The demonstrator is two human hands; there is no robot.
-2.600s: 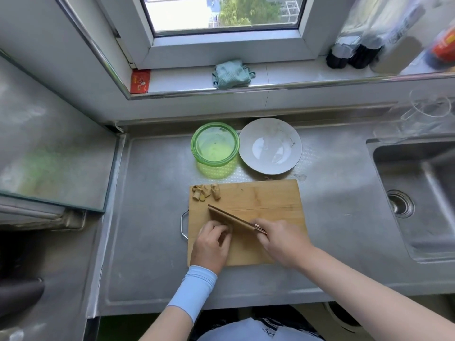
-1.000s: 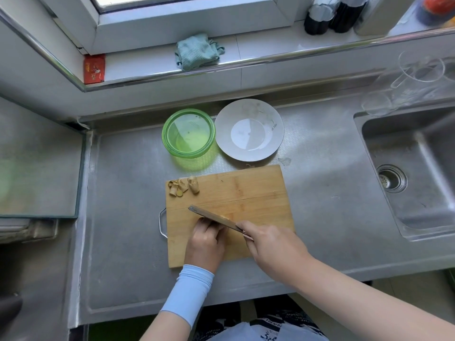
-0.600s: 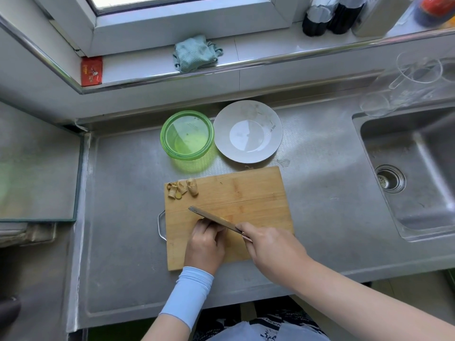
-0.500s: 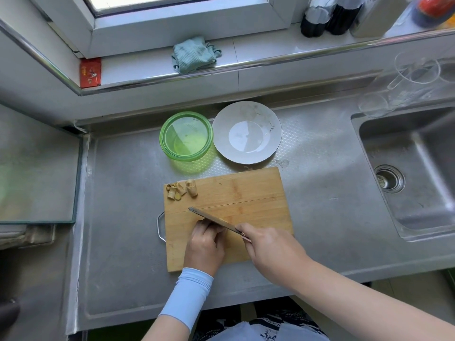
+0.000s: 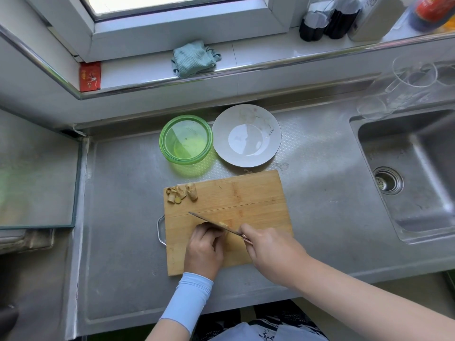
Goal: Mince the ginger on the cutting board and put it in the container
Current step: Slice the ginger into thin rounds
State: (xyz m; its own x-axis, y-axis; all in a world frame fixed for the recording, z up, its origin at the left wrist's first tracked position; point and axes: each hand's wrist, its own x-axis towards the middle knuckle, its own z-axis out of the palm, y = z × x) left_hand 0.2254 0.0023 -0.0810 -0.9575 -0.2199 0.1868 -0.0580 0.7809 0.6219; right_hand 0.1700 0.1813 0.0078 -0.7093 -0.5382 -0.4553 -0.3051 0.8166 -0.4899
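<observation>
Knife [image 5: 209, 221] nearer; ginger [image 5: 223, 224] mostly beneath hands [image 5: 204, 249]

Steel counter [image 5: 123, 193], cutting board [image 5: 246, 193], green container [image 5: 187, 161], white plate [image 5: 246, 112]

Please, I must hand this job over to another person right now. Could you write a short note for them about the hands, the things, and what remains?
Left hand: fingers curled, holding down a ginger piece on the cutting board.
Right hand: grips the knife, blade against that piece.
Ginger chunks lie at the board's far left corner, not minced.
The green container behind the board looks empty.
Done: rough cutting only. Left: mince everything, move it into the container.
</observation>
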